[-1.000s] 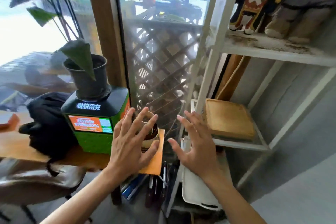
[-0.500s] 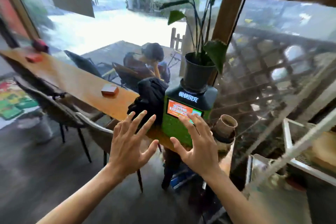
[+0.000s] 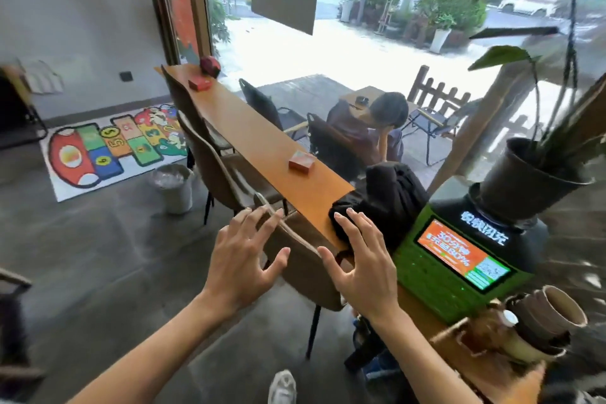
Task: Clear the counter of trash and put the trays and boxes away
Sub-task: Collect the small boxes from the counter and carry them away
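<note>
Counter [image 3: 262,138] ahead; both hands [image 3: 242,259] empty, fingers [image 3: 355,226] spread

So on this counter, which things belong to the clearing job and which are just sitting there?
Job:
- near red box
- far red box
- stacked paper cups
- bin on the floor

Just there:
- black bag
- green charging kiosk
- potted plant
- chairs

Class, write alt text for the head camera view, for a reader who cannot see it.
Two open, empty hands, left hand and right hand, reach over a long wooden counter by a window. On it sit two small red boxes, a black bag, a green charging kiosk and stacked paper cups.
</note>
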